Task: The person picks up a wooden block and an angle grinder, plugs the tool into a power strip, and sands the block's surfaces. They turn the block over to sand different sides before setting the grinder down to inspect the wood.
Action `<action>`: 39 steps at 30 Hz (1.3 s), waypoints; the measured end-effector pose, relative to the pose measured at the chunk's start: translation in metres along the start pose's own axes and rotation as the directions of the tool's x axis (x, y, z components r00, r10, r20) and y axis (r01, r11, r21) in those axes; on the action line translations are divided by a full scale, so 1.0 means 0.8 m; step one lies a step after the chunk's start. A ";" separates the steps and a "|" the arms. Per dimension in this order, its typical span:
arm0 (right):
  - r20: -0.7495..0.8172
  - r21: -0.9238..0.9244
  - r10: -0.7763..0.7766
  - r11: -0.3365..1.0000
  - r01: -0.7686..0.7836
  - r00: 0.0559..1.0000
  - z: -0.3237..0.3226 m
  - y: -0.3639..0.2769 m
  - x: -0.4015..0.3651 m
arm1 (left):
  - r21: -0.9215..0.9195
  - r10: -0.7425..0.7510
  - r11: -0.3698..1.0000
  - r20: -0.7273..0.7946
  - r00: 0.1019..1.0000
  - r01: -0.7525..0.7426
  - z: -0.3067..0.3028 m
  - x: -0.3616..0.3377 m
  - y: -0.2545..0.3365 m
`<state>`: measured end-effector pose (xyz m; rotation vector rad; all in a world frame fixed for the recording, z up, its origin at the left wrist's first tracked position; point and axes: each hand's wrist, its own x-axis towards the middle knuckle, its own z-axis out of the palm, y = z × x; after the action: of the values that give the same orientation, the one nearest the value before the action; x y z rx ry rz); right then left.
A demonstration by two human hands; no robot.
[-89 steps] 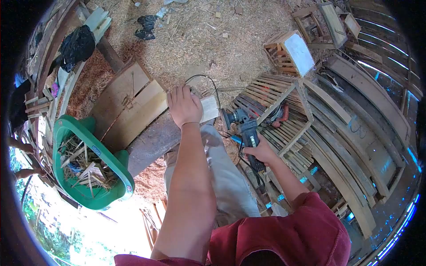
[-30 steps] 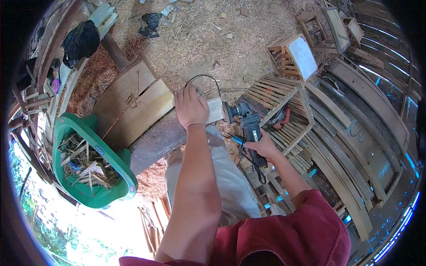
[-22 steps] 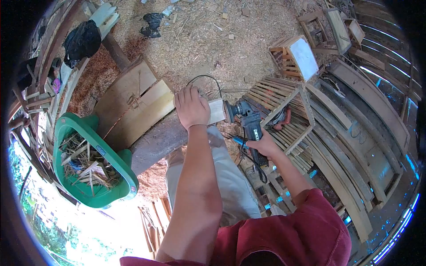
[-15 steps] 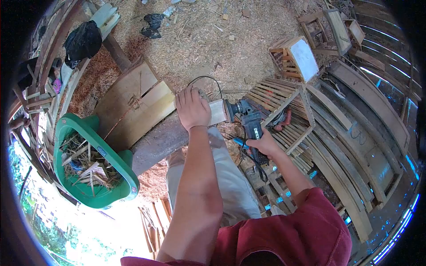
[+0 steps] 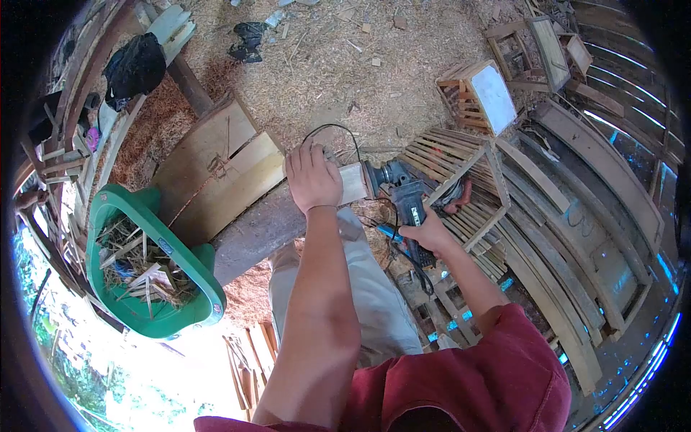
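My right hand point(image 5: 430, 236) is closed around the dark body of an angle grinder point(image 5: 412, 205). The grinder's disc point(image 5: 371, 179) is up against the right end of a pale piece of wood point(image 5: 353, 183). Over that piece lies my left hand point(image 5: 314, 175), back of the hand up, fingers close together and curving over its far side, holding it on the thick wooden beam point(image 5: 260, 229). Much of the piece is hidden under the palm. A black cord point(image 5: 338, 127) loops behind the hand.
On the left, a green plastic container point(image 5: 209, 288) holds wood scraps. A wide board point(image 5: 209, 173) lies beside it. To the right are a slatted wooden frame point(image 5: 497, 176), long stacked planks point(image 5: 554, 288) and a crate with a white panel point(image 5: 493, 99). Shavings cover the floor point(image 5: 324, 72).
Both hands stay almost in place. The grinder has shifted only very slightly against the wood's end.
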<state>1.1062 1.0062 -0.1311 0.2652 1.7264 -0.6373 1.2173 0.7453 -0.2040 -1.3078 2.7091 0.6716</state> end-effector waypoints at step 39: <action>-0.029 -0.045 -0.050 0.998 0.048 0.998 0.001 0.000 0.004 | -0.015 0.005 1.000 -0.025 1.000 -0.005 0.003 -0.001 -0.002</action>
<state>1.1059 1.0053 -0.1343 0.2028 1.7789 -0.6326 1.2188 0.7461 -0.2067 -1.3218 2.7327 0.6828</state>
